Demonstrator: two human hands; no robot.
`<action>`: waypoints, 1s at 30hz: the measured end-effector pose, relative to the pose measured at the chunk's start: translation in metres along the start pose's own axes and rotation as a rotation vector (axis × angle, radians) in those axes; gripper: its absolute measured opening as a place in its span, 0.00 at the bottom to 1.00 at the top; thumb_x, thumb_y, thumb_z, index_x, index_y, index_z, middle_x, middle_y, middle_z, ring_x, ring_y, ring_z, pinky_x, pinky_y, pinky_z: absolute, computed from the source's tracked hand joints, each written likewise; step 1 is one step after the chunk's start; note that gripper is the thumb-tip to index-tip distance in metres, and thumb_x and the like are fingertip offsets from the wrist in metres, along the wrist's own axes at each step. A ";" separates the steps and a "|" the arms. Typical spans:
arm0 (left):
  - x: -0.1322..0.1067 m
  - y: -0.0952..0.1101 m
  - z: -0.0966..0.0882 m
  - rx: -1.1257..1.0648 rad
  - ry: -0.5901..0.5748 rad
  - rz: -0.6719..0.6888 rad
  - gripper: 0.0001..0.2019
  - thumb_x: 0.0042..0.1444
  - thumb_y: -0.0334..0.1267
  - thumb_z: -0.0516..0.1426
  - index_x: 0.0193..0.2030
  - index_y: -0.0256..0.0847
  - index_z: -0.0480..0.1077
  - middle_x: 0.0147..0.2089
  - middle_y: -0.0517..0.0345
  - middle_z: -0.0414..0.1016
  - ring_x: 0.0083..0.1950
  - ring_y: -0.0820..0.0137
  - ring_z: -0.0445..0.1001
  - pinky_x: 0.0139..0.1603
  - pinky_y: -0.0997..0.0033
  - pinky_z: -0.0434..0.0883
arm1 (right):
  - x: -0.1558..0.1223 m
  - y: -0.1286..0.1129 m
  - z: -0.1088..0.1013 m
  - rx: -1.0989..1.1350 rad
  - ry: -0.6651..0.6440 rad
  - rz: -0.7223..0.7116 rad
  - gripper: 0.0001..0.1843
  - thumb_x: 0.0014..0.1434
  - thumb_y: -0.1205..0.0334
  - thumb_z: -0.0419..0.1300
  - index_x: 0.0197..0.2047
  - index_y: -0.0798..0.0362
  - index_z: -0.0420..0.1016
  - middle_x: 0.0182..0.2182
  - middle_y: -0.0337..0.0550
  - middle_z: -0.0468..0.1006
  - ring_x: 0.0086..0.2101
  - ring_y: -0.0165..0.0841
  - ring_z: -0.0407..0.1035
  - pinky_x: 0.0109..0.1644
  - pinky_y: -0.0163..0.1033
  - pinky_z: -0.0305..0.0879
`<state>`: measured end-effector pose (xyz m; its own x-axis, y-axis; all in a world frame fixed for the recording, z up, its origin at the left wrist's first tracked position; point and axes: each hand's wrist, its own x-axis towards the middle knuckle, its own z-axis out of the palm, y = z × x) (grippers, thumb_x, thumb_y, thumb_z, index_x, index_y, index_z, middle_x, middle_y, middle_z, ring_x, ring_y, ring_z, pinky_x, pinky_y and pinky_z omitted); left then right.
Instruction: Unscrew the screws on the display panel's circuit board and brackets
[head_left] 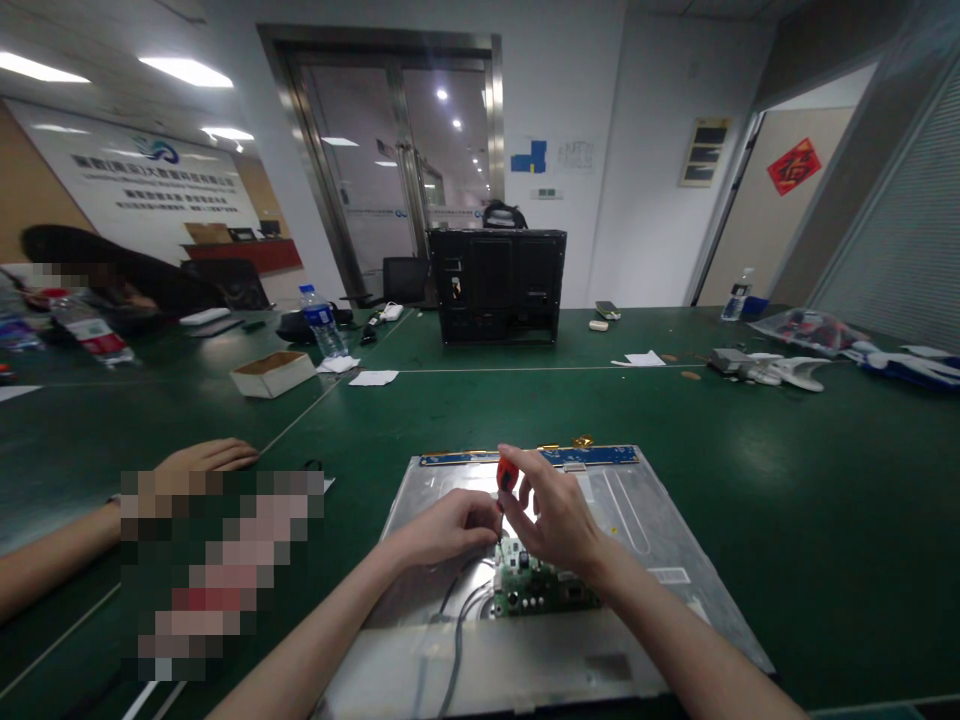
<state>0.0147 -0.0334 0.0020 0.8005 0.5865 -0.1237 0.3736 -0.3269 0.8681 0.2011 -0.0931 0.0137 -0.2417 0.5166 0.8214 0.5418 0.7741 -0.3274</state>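
Note:
A silver display panel [660, 530] lies face down on the green table in front of me, with a blue strip board [600, 455] along its far edge. A small green circuit board [536, 590] sits on its middle, with grey cables [457, 630] running toward me. My right hand [555, 515] grips a red-handled screwdriver [507, 473], held upright over the circuit board. My left hand [446, 525] is closed in a pinch at the screwdriver's shaft, just above the board.
A black monitor casing [499, 285] stands at the table's far side. To the left are a small cardboard box [271, 373], a water bottle [322, 322] and paper slips. Another person's arm [45, 555] rests on the table at left. White parts [780, 370] lie at right.

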 end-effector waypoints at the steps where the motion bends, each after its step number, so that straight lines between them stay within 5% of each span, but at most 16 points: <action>1: 0.000 0.000 0.000 0.011 0.004 -0.001 0.02 0.51 0.33 0.57 0.31 0.38 0.68 0.30 0.62 0.69 0.32 0.71 0.67 0.36 0.70 0.64 | 0.000 0.001 0.001 -0.003 0.008 -0.003 0.28 0.65 0.68 0.52 0.66 0.47 0.53 0.39 0.42 0.74 0.22 0.25 0.64 0.21 0.30 0.61; 20: -0.001 0.005 -0.002 0.039 -0.017 -0.031 0.02 0.52 0.32 0.56 0.33 0.38 0.67 0.29 0.64 0.67 0.31 0.71 0.65 0.34 0.72 0.62 | 0.000 0.000 0.001 -0.005 -0.016 0.016 0.30 0.60 0.70 0.53 0.65 0.50 0.53 0.39 0.44 0.75 0.21 0.27 0.66 0.22 0.34 0.64; 30: 0.001 -0.003 -0.001 0.084 0.037 0.023 0.02 0.49 0.34 0.56 0.30 0.38 0.68 0.29 0.63 0.68 0.31 0.71 0.66 0.34 0.72 0.62 | 0.001 0.001 0.000 -0.059 -0.027 -0.018 0.27 0.66 0.65 0.53 0.66 0.47 0.52 0.39 0.42 0.75 0.23 0.27 0.65 0.23 0.32 0.62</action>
<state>0.0139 -0.0311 -0.0002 0.7921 0.6044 -0.0852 0.3948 -0.4009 0.8267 0.2011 -0.0916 0.0141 -0.2734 0.5128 0.8138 0.5831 0.7612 -0.2838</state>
